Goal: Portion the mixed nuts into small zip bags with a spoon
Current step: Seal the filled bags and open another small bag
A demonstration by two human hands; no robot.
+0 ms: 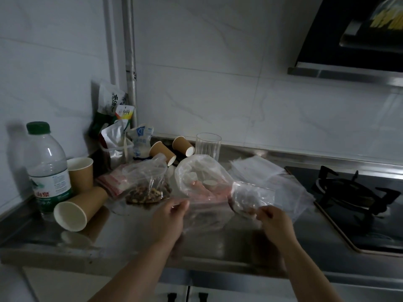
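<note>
A clear bag of mixed nuts (148,190) lies open on the steel counter (135,234), left of centre. My left hand (169,216) and my right hand (272,219) hold between them a small clear zip bag (220,211), each pinching one end of its top edge above the counter. A small zip bag with some nuts in it (250,198) sits just behind my right hand. Another clear bag with small white pieces inside (200,177) stands behind the held bag. I see no spoon.
A water bottle (49,168) and paper cups (79,173), one lying on its side (75,211), crowd the left. Snack packets (111,103), more tipped cups (162,152) and a glass (208,146) line the back wall. A stack of empty zip bags (259,168) lies beside the gas hob (357,197).
</note>
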